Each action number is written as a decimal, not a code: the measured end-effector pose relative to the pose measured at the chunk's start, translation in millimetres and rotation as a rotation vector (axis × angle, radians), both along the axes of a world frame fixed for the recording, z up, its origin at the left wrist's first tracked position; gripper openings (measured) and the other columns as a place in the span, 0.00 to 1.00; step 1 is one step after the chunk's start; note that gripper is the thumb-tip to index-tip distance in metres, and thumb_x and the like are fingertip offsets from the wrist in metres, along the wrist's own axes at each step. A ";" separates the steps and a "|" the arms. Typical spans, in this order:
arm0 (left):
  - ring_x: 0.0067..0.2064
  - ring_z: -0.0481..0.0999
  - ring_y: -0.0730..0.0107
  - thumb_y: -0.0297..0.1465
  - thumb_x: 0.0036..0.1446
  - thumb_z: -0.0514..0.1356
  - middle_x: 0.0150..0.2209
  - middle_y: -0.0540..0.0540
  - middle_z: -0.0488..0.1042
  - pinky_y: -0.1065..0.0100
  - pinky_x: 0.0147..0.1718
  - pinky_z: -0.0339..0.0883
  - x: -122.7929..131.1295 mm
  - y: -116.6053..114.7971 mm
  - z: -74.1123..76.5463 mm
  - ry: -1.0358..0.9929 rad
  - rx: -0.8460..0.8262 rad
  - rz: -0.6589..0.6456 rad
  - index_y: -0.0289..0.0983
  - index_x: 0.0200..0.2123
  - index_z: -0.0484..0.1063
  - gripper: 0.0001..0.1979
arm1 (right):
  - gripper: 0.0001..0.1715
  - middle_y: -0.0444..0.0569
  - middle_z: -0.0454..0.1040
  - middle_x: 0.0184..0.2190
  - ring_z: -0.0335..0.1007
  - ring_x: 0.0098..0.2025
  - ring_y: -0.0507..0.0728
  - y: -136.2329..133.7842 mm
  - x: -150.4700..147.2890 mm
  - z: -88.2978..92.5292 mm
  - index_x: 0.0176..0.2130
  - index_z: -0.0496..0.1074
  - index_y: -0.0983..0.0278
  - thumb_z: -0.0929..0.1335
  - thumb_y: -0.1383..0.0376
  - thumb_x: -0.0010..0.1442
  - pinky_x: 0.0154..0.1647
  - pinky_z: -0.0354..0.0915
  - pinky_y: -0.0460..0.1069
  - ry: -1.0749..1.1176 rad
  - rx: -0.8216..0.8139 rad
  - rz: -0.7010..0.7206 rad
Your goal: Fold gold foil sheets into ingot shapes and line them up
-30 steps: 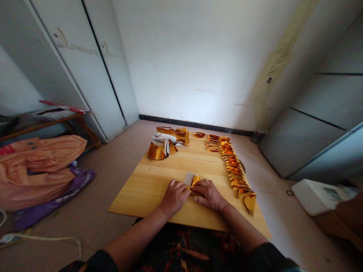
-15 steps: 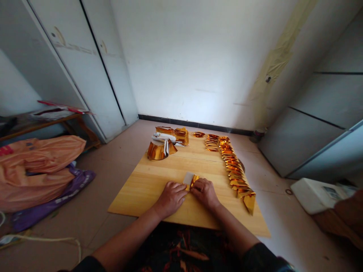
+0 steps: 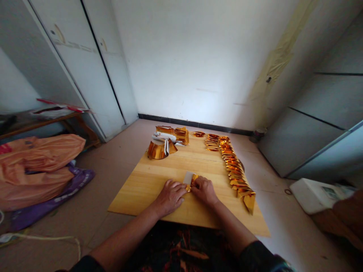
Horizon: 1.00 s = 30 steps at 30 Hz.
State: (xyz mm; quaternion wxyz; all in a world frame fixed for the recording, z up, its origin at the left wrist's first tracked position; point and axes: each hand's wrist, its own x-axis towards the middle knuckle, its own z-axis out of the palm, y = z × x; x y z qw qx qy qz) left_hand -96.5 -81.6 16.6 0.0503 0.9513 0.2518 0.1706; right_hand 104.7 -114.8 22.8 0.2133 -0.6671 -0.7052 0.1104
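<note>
A small sheet of gold foil paper [image 3: 188,178], its pale back partly showing, lies on the wooden board [image 3: 136,189] between my hands. My left hand [image 3: 171,196] rests on the board with its fingertips closed on the paper's near left edge. From the other side, my right hand [image 3: 204,190] pinches the gold part with its fingers curled in. The fingertips hide some of the folds. Along the board's right side runs a row of folded gold foil pieces [image 3: 234,166], and a short stack of similar pieces [image 3: 212,142] lies behind it.
Loose gold sheets [image 3: 157,150] and a bundle of gold and white paper [image 3: 170,136] sit at the board's far left. An orange bag [image 3: 42,166] and a purple bag [image 3: 56,200] lie on the floor at left. A white box [image 3: 312,194] stands at right.
The right hand has shifted very slightly at the paper's gold edge. Otherwise both hands stay in nearly the same place on the paper.
</note>
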 end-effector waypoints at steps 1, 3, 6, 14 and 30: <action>0.52 0.67 0.65 0.29 0.57 0.56 0.51 0.48 0.72 0.55 0.54 0.51 0.2 -0.5 0.4 0.001 -0.007 0.001 0.44 0.49 0.67 0.16 | 0.06 0.44 0.70 0.28 0.64 0.32 0.51 0.6 -0.3 0.9 0.25 0.69 0.63 0.66 0.68 0.53 0.35 0.55 0.45 -0.004 -0.008 -0.007; 0.52 0.66 0.65 0.28 0.57 0.55 0.51 0.48 0.72 0.54 0.55 0.49 0.3 -1.4 1.0 -0.005 -0.018 -0.003 0.45 0.52 0.65 0.18 | 0.05 0.44 0.70 0.28 0.64 0.32 0.51 1.8 -0.6 2.8 0.25 0.69 0.63 0.67 0.68 0.52 0.35 0.55 0.45 -0.004 -0.022 -0.008; 0.53 0.66 0.64 0.29 0.58 0.56 0.52 0.48 0.71 0.52 0.56 0.48 -0.1 -1.8 1.1 -0.015 -0.017 -0.020 0.47 0.53 0.65 0.19 | 0.05 0.44 0.70 0.28 0.65 0.32 0.51 4.0 0.5 5.0 0.25 0.70 0.63 0.67 0.68 0.52 0.34 0.55 0.44 0.010 -0.061 -0.002; 0.50 0.67 0.65 0.30 0.59 0.56 0.51 0.49 0.72 0.54 0.53 0.52 0.7 -3.4 2.1 -0.001 0.048 -0.014 0.47 0.47 0.69 0.13 | 0.06 0.43 0.71 0.28 0.65 0.30 0.50 8.9 3.4 1.5 0.24 0.70 0.62 0.68 0.65 0.51 0.32 0.55 0.44 0.028 -0.082 -0.037; 0.48 0.67 0.64 0.30 0.57 0.58 0.50 0.49 0.71 0.53 0.51 0.53 3.8 -5.3 7.3 0.041 0.056 0.012 0.48 0.48 0.69 0.15 | 0.06 0.44 0.70 0.30 0.67 0.32 0.50 7.7 4.7 -7.4 0.27 0.71 0.63 0.65 0.72 0.51 0.33 0.57 0.43 0.085 -0.021 -0.058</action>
